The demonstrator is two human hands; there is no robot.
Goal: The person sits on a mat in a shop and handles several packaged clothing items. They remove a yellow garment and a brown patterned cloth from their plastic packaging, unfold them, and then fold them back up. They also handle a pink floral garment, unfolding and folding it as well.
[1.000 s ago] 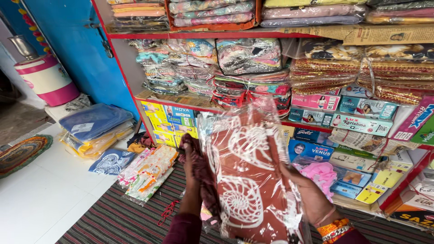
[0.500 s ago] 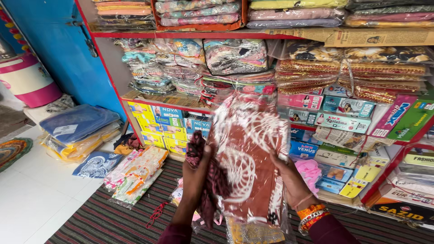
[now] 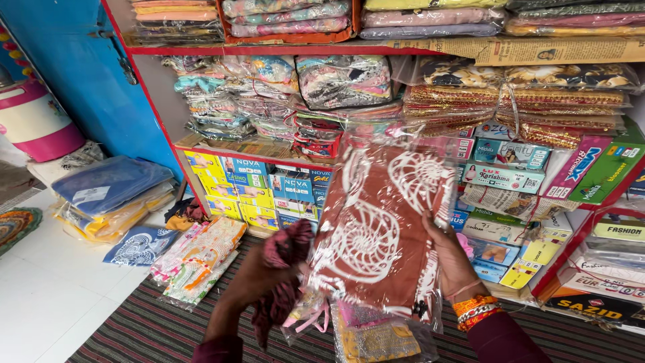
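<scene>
Underfoot, below both hands, a striped rug [image 3: 127, 336] in dark red and grey covers the floor, giving way to pale white tiles [image 3: 47, 296] off to the left. The left hand [image 3: 259, 282] is clenched around a bunched maroon cloth [image 3: 285, 269], and the right hand [image 3: 453, 262] grasps the right edge of a clear plastic packet [image 3: 383, 228] held upright between the two hands, in front of the shelves. Inside the packet sits folded rust-brown fabric printed with large white spiral shell shapes; the plastic is glossy and wrinkled. Orange and white bangles [image 3: 474, 309] ring the right wrist. Just beneath the packet, more wrapped bundles [image 3: 376, 339] hang in yellow and pink. Left of the left hand, flat packets of printed cloth [image 3: 198, 259] lie on the rug, with a stack of blue and yellow bags [image 3: 111, 195] farther out. Beyond the grip, a red-framed shelf unit [image 3: 269, 50] holds rows of small yellow and blue boxes [image 3: 255, 188] low down and plastic-wrapped folded fabrics [image 3: 342, 81] above. A blue wall [image 3: 74, 74] stands far left.
</scene>
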